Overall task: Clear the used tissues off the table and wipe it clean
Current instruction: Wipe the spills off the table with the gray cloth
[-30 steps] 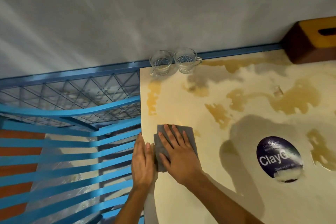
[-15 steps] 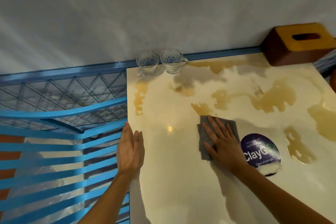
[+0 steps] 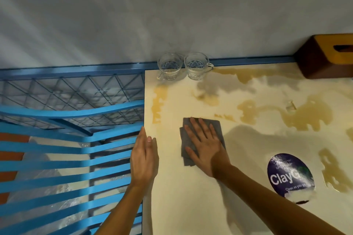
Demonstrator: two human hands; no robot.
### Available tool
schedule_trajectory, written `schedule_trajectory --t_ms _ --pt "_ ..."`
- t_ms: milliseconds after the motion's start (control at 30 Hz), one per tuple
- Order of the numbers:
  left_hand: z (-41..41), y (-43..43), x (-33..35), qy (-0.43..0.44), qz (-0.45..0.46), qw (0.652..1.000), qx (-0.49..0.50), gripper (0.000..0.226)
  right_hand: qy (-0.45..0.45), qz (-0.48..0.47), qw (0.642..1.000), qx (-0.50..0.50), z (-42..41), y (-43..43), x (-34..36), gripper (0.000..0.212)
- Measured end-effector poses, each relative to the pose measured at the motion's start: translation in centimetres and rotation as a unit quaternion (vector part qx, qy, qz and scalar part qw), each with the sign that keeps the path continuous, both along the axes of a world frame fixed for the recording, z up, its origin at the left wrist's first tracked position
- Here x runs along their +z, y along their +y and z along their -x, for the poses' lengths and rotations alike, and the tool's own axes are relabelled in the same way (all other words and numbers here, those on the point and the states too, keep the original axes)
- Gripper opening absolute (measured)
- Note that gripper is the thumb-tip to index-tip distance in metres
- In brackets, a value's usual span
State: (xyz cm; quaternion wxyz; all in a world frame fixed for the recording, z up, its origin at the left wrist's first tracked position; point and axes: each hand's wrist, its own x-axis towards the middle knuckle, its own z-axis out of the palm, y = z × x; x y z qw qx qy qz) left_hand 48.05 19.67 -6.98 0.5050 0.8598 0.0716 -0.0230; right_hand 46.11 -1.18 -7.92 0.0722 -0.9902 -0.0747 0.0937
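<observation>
A cream table top [image 3: 191,206] carries brown liquid stains [image 3: 305,118] across its far and right parts, plus a narrow stain [image 3: 158,105] near the left edge. My right hand [image 3: 206,145] lies flat, fingers spread, pressing a folded grey cloth [image 3: 215,126] onto the table left of centre. My left hand [image 3: 144,158] is held flat and upright at the table's left edge, fingers together, holding nothing. No tissues are in view.
Two empty glass cups [image 3: 184,67] stand at the far left corner by the wall. A brown and yellow tissue box [image 3: 328,57] sits far right. A round dark sticker [image 3: 290,175] marks the table's right. A blue slatted chair [image 3: 57,158] stands left of the table.
My right hand has slid the grey cloth back to the left, after sweeping right half a second ago. My left hand has stayed at the table's left edge.
</observation>
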Motion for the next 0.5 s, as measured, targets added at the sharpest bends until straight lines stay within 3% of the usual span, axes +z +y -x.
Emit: schedule_trajectory --t_ms 200,500 --pt "-0.8 0.7 -0.8 -0.012 0.014 1.0 0.002 0.059 -0.023 -0.037 0.997 0.06 -1.8 6.8 0.0 0.065" --pt "-4.0 0.4 -1.3 -0.026 -0.034 0.999 -0.011 0.058 -0.032 -0.033 0.998 0.043 -8.5 9.5 -0.6 0.066"
